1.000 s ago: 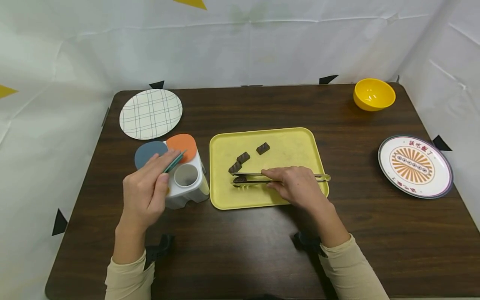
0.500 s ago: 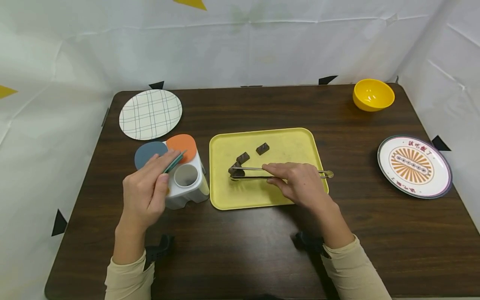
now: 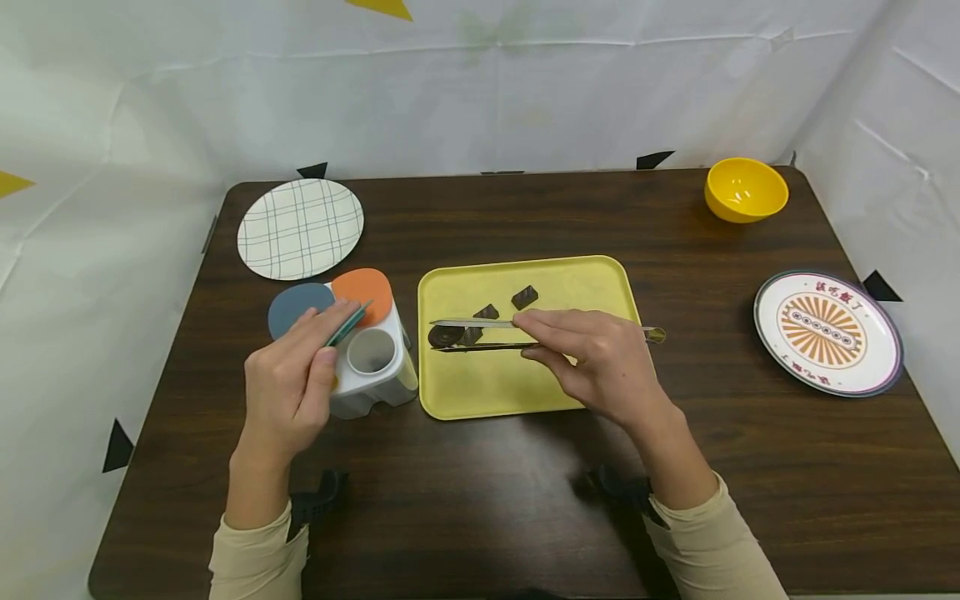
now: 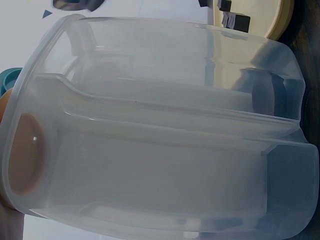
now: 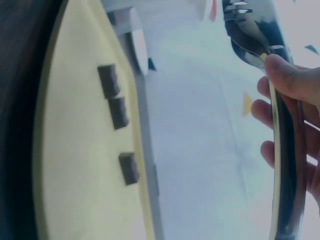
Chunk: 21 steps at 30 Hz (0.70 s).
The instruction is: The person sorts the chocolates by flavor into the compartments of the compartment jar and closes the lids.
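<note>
The right hand pinches metal tongs at centre frame, their tips clamped on a dark chocolate above the tray's left edge. The left hand grips the white container at left of centre, fingers curled round it.

Tongs cut off below, their gripped piece hidden.

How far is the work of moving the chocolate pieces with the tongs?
Done: nothing shows inside the white container yet. In hand: the right hand grips tongs holding a round chocolate above the yellow tray; the left hand holds the container. Left: three pieces on the tray.
</note>
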{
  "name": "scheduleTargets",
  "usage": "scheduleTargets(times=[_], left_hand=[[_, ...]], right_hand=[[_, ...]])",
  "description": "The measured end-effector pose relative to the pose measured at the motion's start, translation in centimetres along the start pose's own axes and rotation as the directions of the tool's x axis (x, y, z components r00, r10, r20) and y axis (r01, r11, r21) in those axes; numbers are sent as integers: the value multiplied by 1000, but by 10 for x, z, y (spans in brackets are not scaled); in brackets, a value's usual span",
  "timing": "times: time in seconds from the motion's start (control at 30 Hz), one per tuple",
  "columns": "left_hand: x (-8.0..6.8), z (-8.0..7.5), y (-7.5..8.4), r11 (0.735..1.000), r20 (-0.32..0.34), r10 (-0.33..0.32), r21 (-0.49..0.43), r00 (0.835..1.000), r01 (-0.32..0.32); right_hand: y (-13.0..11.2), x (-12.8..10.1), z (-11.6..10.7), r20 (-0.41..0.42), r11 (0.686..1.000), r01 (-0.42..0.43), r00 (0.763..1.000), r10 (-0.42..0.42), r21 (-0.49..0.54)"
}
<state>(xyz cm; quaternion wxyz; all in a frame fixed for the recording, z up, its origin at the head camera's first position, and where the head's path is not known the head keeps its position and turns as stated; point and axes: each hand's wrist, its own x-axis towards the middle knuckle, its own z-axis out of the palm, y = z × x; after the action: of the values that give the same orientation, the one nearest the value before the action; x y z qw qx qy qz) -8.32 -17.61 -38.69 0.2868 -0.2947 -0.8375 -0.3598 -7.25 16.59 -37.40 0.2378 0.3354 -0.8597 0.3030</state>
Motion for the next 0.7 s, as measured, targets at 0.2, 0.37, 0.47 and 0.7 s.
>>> scheduleTargets(times=[0.2,0.37,0.47,0.7], left_hand=[[0,-1,0,1000,9,-5,0,1000,5],[0,-1,0,1000,12,-7,7,1000,7],[0,-1,0,1000,11,-7,9,1000,7],[0,-1,1,1000,4,0,14,1000,-1]], right_hand=[[-14,15,3,-77,995,75,995,-70,64],[-21,23,11,-79,991,114,991,-108,75],[-23,27,16,-62,990,124,991,-120,67],[-29,34,27,-33,988,152,988,-151,35]])
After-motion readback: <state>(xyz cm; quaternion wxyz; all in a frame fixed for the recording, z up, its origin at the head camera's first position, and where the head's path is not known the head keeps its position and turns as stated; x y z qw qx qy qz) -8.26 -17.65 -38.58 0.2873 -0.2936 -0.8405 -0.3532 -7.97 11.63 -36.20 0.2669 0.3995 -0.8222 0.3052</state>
